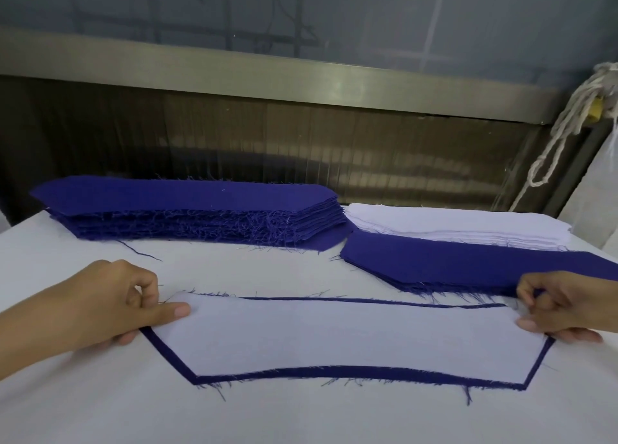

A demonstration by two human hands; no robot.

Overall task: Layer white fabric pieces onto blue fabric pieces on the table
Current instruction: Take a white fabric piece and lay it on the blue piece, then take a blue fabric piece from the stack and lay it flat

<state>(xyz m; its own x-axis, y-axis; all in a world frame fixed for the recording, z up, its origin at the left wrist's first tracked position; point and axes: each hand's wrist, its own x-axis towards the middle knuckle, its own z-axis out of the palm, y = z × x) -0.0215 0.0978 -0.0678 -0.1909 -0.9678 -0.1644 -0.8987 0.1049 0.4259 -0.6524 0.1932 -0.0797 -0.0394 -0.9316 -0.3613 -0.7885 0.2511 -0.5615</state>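
- Our left hand [100,303] pinches the left end of the white piece [351,336]; our right hand [561,310] pinches its right end.
- That white piece lies flat on a blue piece [334,371], mid-desk [301,417], with blue peeking out along most edges.
- Further back: tall blue stack [187,209] on the left, lower blue stack [468,266] on the right, white stack [451,223] just behind it.

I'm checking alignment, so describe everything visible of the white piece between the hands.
The white piece is a long, flat strip of cloth with slanted ends. It lies on a blue piece, whose edge shows as a border, wide in front, thin behind. The left hand pinches its left end, the right hand its right.
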